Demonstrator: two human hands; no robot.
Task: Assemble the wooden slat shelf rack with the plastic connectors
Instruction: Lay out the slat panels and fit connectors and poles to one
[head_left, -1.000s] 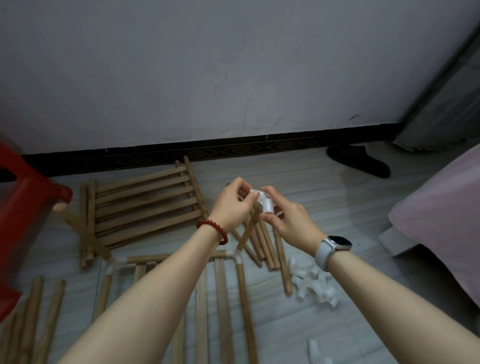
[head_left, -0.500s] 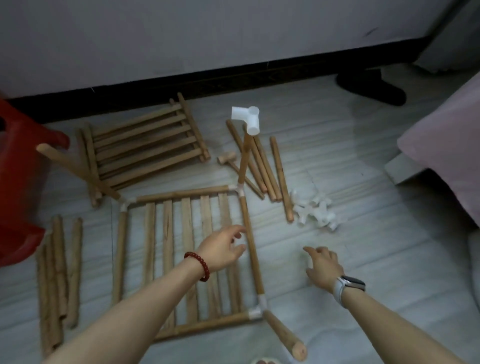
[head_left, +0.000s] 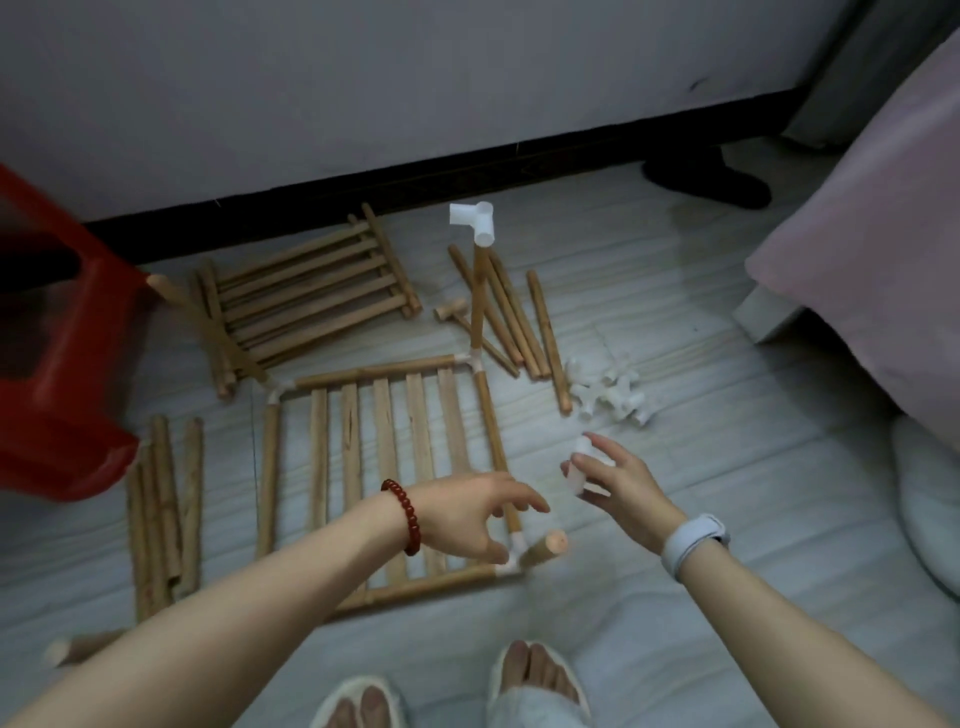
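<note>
A square wooden slat panel (head_left: 387, 457) lies on the floor with white plastic connectors at its corners. From its far right corner an upright rod (head_left: 477, 299) rises, capped by a white connector (head_left: 475, 221). At the near right corner a short upright rod (head_left: 545, 548) stands in its connector. My left hand (head_left: 475, 517) hovers just left of that rod, fingers spread and holding nothing. My right hand (head_left: 618, 480) holds a white plastic connector (head_left: 579, 465) in its fingers, just right of the panel.
A second slat panel (head_left: 306, 299) lies at the back left. Loose rods (head_left: 519, 317) and a small wooden mallet (head_left: 451, 313) lie beyond the panel, more rods (head_left: 163, 509) at left. A pile of white connectors (head_left: 608, 395) sits at right. Red stool (head_left: 47, 364) left, bed (head_left: 893, 270) right.
The hands left the top connector on the far upright rod and dropped towards the near corner. My right hand has picked up a white connector; my left moved beside the near upright rod.
</note>
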